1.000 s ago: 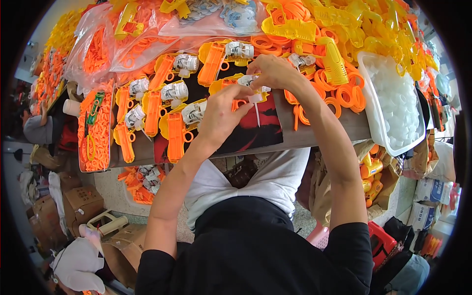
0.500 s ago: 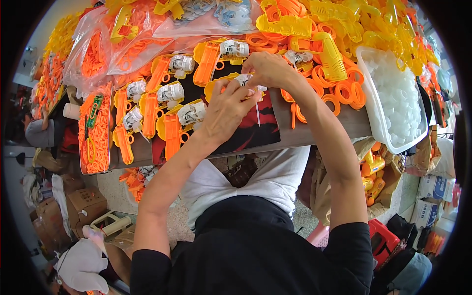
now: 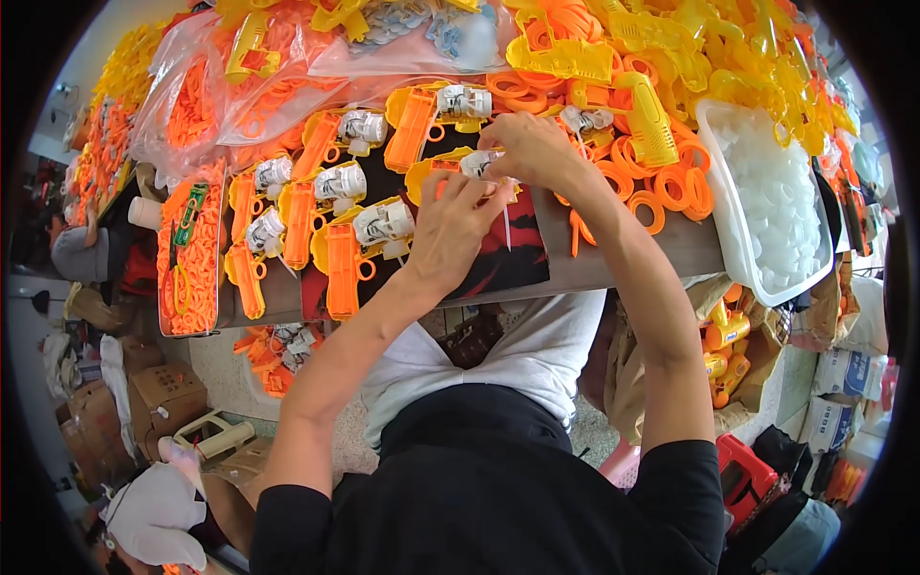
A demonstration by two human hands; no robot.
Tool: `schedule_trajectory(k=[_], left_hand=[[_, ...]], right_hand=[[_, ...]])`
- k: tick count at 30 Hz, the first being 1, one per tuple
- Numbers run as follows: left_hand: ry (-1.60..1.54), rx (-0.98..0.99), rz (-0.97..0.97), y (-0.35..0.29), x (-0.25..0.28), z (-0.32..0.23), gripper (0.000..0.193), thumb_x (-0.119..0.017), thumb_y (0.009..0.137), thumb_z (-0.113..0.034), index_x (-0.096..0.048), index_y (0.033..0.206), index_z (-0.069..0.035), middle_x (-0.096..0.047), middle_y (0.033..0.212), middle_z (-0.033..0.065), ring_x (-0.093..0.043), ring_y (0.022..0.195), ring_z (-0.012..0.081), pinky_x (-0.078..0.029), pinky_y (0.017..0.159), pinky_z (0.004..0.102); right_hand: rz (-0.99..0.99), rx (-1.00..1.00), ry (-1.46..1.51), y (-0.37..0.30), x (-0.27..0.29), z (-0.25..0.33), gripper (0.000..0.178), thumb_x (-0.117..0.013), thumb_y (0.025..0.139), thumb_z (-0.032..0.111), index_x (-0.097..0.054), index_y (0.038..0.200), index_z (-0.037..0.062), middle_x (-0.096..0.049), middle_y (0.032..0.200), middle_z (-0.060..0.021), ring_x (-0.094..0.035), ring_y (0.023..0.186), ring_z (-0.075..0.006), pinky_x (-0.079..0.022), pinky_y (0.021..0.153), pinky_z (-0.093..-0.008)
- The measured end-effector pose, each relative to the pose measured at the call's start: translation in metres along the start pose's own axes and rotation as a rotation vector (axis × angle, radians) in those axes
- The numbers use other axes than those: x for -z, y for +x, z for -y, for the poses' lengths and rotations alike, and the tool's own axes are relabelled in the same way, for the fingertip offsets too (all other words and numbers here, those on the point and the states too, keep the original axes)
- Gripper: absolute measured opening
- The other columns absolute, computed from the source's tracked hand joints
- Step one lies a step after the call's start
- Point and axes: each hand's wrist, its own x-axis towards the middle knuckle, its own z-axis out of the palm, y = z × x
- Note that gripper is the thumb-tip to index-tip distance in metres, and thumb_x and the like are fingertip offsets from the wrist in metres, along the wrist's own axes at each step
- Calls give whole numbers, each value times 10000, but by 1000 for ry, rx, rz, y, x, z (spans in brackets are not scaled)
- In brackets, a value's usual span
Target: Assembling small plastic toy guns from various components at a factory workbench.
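Head view: I'm watching one yellow half-shell (image 3: pixel 419 179) resting on the dark mat (image 3: pixel 513 261), its white drum (image 3: pixel 473 165) partly showing.
Hands: left hand (image 3: pixel 448 228) and right hand (image 3: pixel 535 151) are working close together over it; I cannot tell what they're pinching.
Done: neighbouring half-shells (image 3: pixel 410 126) are lying filled with orange inserts and drums.
Left: this one is seemingly needing fitting; all are lying uncovered.
Around: orange rings (image 3: pixel 692 172) and a white tub (image 3: pixel 791 289) are sitting rightward.
In the way: fingers are hiding its near end.

Your tabletop (image 3: pixel 572 269) sits over a pale speckled floor (image 3: pixel 218 366), cardboard boxes (image 3: pixel 168 391) on your left where it's kinda dim, what looks like a red plastic stool (image 3: pixel 747 457) on your right.
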Motion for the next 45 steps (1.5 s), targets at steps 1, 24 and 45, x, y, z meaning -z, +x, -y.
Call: schedule_trajectory(k=[1, 24, 45], left_hand=[[4, -1, -4, -3, 2, -1, 275, -641, 891, -93, -708, 1158, -85, -654, 1065, 40, -606, 1016, 210, -403, 974, 405], [111, 70, 95, -14, 12, -6, 430, -681, 866, -98, -621, 1283, -16, -556, 1333, 124, -543, 1190, 305, -393, 1117, 454], [18, -84, 143, 70, -35, -42, 647, -731, 816, -69, -530, 1431, -87, -449, 1481, 164, -481, 1286, 364, -456, 1046, 453]], right_hand=[[-4, 4, -2, -1, -3, 1, 420, -816, 703, 295, -759, 1068, 94, -721, 1069, -117, -651, 1081, -312, -484, 948, -442], [-612, 104, 12, -59, -40, 4, 341, -748, 838, 159, -718, 1159, 49, -674, 1165, -102, -578, 1134, -307, -409, 1013, -445], [-721, -79, -147, -164, -64, -23, 420, -789, 819, 179, -640, 1197, 70, -461, 1463, -144, -426, 1345, -376, -338, 1105, -506]])
